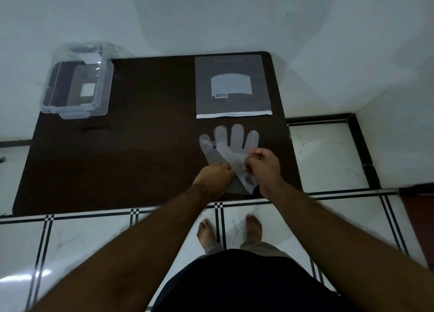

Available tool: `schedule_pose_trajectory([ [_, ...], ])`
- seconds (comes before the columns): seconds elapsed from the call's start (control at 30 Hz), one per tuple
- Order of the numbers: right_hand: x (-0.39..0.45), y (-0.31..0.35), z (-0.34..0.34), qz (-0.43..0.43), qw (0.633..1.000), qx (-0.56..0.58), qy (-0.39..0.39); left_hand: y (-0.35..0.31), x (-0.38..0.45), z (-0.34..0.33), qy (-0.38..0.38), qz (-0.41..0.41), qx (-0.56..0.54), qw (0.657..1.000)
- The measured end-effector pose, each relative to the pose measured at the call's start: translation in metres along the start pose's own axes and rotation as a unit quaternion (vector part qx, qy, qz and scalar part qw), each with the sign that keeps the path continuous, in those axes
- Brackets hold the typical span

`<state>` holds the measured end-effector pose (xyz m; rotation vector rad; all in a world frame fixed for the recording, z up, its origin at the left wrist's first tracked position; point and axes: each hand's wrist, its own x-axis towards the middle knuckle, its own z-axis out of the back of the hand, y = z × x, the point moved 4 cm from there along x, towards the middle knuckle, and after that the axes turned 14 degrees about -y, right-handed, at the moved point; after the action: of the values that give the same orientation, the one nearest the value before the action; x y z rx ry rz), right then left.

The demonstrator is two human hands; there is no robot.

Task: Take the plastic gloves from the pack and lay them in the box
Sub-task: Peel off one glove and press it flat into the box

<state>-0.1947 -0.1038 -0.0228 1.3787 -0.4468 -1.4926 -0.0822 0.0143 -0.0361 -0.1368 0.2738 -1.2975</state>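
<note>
A thin clear plastic glove [234, 145] lies flat on the dark table [131, 147], fingers pointing away from me. My left hand [215, 173] pinches its left edge near the cuff. My right hand [263, 163] pinches the film at its right side, where it is a little crumpled. The flat grey glove pack [232, 86], with a white label and a white zip strip at its near edge, lies just beyond the glove. The clear plastic box [77, 81] stands open at the table's far left corner, nothing visible inside but a label.
The table stands against a white wall. Tiled floor with black lines runs in front and to the right; my bare feet [229, 229] are near the front edge. A dark red-brown object [420, 217] shows at the right edge.
</note>
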Motion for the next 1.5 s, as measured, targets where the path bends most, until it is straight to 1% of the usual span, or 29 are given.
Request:
schedule_pose_trajectory([
  [0.27, 0.009, 0.023, 0.003, 0.005, 0.999, 0.045, -0.031, -0.004, 0.006, 0.002, 0.011, 0.013, 0.007, 1.0],
  [0.4, 0.013, 0.048, 0.003, 0.01, 0.996, 0.079, -0.047, -0.004, 0.008, 0.002, 0.028, 0.031, 0.004, 0.999],
  [0.6, 0.016, 0.088, 0.002, 0.037, 0.992, 0.104, -0.063, -0.005, 0.011, 0.006, 0.051, 0.023, -0.006, 0.998],
  [0.67, 0.015, 0.103, 0.002, 0.053, 0.991, 0.103, -0.061, -0.003, 0.013, 0.009, 0.063, 0.037, -0.022, 0.997],
  [0.73, 0.015, 0.118, 0.002, 0.073, 0.992, 0.092, -0.05, 0.005, 0.016, 0.018, 0.071, 0.077, -0.082, 0.991],
  [0.8, 0.012, 0.135, 0.003, 0.096, 0.993, 0.064, -0.036, 0.017, 0.023, 0.037, 0.041, 0.139, -0.175, 0.974],
  [0.87, 0.01, 0.154, 0.002, 0.127, 0.992, 0.018, -0.011, 0.032, 0.032, 0.071, -0.04, 0.2, -0.24, 0.949],
  [0.93, 0.007, 0.177, -0.001, 0.158, 0.987, -0.031, 0.029, 0.042, 0.043, 0.113, -0.147, 0.207, -0.296, 0.921],
  [0.97, 0.004, 0.191, -0.002, 0.174, 0.982, -0.055, 0.055, 0.045, 0.048, 0.135, -0.18, 0.195, -0.346, 0.9],
  [1.0, 0.0, 0.205, -0.004, 0.195, 0.974, -0.079, 0.083, 0.047, 0.054, 0.157, -0.192, 0.178, -0.399, 0.879],
  [1.03, -0.005, 0.22, -0.006, 0.218, 0.964, -0.097, 0.113, 0.049, 0.06, 0.175, -0.184, 0.159, -0.441, 0.864],
  [1.07, -0.012, 0.236, -0.008, 0.241, 0.954, -0.108, 0.14, 0.049, 0.067, 0.195, -0.168, 0.133, -0.463, 0.86],
  [1.13, -0.024, 0.268, -0.009, 0.273, 0.939, -0.109, 0.179, 0.051, 0.081, 0.225, -0.13, 0.073, -0.475, 0.867],
  [1.17, -0.03, 0.285, -0.009, 0.294, 0.931, -0.109, 0.186, 0.05, 0.086, 0.241, -0.112, 0.049, -0.484, 0.867],
  [1.23, -0.04, 0.317, -0.008, 0.339, 0.914, -0.12, 0.188, 0.051, 0.092, 0.268, -0.088, 0.034, -0.51, 0.855],
  [1.27, -0.045, 0.332, -0.007, 0.357, 0.907, -0.126, 0.188, 0.052, 0.093, 0.28, -0.091, 0.036, -0.519, 0.849],
  [1.37, -0.054, 0.363, -0.007, 0.388, 0.894, -0.126, 0.183, 0.062, 0.094, 0.308, -0.133, 0.036, -0.521, 0.842],
  [1.43, -0.058, 0.374, -0.009, 0.397, 0.895, -0.105, 0.172, 0.067, 0.091, 0.321, -0.158, 0.026, -0.533, 0.831],
  [1.5, -0.062, 0.378, -0.014, 0.387, 0.903, -0.092, 0.164, 0.074, 0.087, 0.333, -0.181, 0.02, -0.56, 0.808],
])
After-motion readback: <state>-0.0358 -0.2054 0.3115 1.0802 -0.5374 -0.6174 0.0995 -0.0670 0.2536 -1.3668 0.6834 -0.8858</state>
